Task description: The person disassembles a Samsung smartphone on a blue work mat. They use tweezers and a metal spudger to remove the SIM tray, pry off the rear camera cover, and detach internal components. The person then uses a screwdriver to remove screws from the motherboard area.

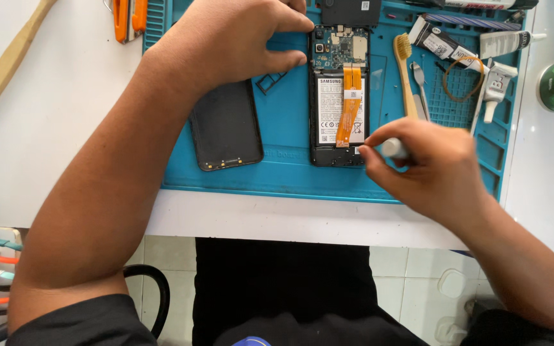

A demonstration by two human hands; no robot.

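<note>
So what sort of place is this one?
Most likely a phone repair bench: an opened phone with its battery exposed lies on a blue work mat, the removed back cover and small tools beside it.

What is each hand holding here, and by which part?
The right hand pinches a small pale tool near its working end, at the opened phone's lower edge. The left hand steadies the phone by its upper left edge.

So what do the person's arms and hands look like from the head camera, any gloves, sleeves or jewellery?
Both hands are bare: no gloves, rings or watch show on the left hand or the right hand. The forearms are uncovered to above the elbows. Short black sleeves show at the bottom corners of the view, on both upper arms. No cables or markings are visible on either arm.
</note>
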